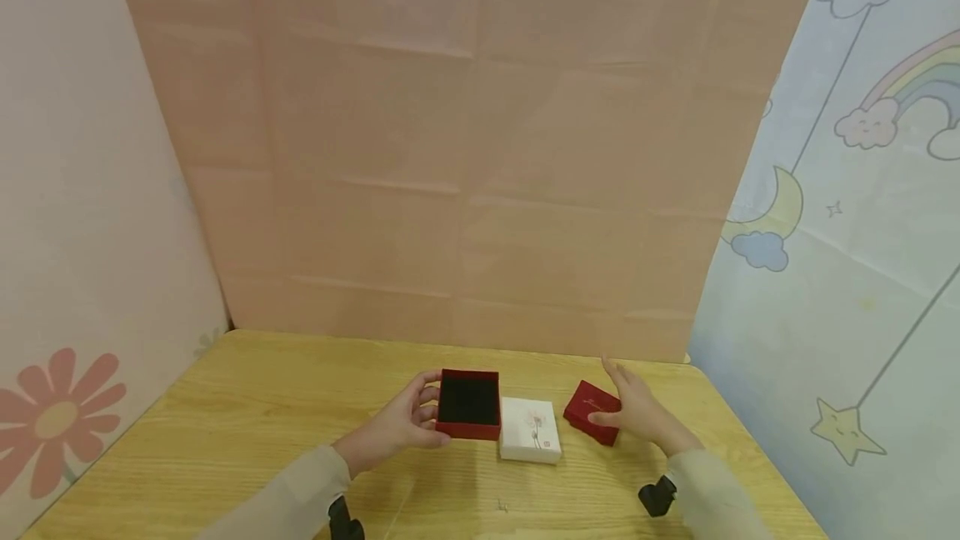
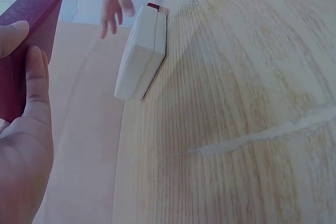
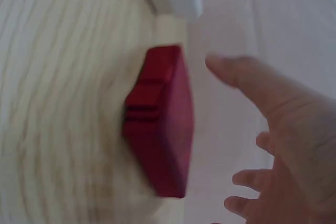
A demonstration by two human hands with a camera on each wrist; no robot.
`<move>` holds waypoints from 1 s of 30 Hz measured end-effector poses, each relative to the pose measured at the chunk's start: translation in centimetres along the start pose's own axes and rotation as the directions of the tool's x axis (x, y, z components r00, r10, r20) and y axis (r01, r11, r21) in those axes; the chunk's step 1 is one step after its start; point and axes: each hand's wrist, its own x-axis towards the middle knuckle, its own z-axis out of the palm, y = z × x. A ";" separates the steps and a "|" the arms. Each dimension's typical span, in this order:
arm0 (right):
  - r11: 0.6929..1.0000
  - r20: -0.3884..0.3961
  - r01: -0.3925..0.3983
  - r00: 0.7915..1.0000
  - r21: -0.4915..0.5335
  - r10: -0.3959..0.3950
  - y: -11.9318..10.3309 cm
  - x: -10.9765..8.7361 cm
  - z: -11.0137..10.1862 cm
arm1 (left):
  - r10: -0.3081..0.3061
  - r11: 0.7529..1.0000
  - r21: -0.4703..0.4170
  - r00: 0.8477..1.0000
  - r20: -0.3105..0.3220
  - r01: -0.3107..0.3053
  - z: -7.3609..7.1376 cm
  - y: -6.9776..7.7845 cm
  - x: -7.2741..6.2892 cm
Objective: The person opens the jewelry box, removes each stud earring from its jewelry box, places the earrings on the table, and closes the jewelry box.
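My left hand [image 1: 405, 422] grips a red box base [image 1: 468, 432] by its left side, held above the table; its black lining faces up. In the left wrist view the thumb and fingers press the red wall [image 2: 39, 19] of that box. My right hand [image 1: 637, 411] hovers over a smaller closed red box [image 1: 592, 407] with faint lettering on its lid. The right wrist view shows a gap between the thumb and this red box [image 3: 163, 124], fingers spread. Between the hands lies a white box [image 1: 530, 432] with a flower drawing.
A wooden table [image 1: 285, 407] carries the boxes, with a pale scratch [image 2: 252, 137] near the left hand. Behind it hangs an orange-brown backdrop [image 1: 465, 148]. Patterned cloths stand at the left [image 1: 90, 190] and right [image 1: 862, 273]. Dark wrist straps [image 1: 657, 496] sit on both sleeves.
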 end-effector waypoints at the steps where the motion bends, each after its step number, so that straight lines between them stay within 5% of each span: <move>1: 1.000 0.026 -0.016 1.000 -0.015 0.016 0.4 0.0 0.3 | -0.001 1.000 0.000 1.000 -0.001 0.001 0.0 0.0 0.0; 7: 0.991 0.192 -0.123 0.972 -0.059 0.132 1.6 -0.2 1.4 | 0.003 1.000 -0.002 1.000 0.006 -0.003 0.0 -0.1 0.1; 10: 0.986 0.213 -0.158 0.963 -0.056 0.166 1.7 -0.3 1.5 | 0.004 1.000 -0.003 1.000 0.010 -0.004 0.1 -0.1 0.2; 23: 0.997 0.031 -0.077 0.997 -0.025 0.078 2.1 1.0 1.3 | -0.022 1.000 0.002 1.000 0.008 0.022 0.0 -0.2 0.2; 30: 0.994 -0.064 0.062 0.996 0.093 -0.056 -2.4 1.6 -1.2 | -0.033 0.999 -0.004 0.999 0.009 0.034 0.0 -0.1 0.2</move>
